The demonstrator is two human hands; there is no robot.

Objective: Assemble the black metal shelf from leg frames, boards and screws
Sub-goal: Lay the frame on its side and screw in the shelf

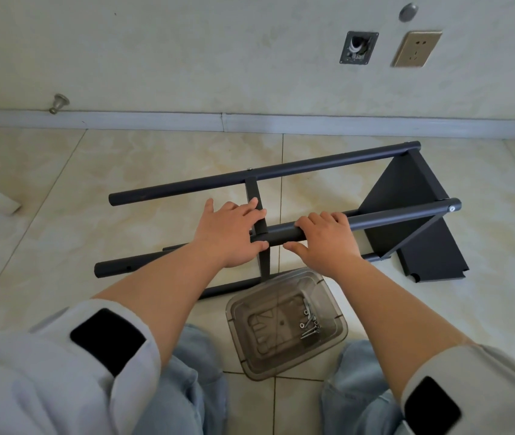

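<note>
Black metal shelf (281,196): part-built, lying on its side on the tiled floor (124,158) at centre frame, its tubes running left to right.
Board (407,196): fixed at the frame's right end — standing on edge.
Left hand (229,232): curled round the near upper tube (391,215) where the flat cross-strut (254,193) meets it, so it seems.
Right hand (323,238): grasping the same tube, just beside the left.
Screws (309,324): in a clear plastic tub (250,356) — lower centre, between the knees.
</note>
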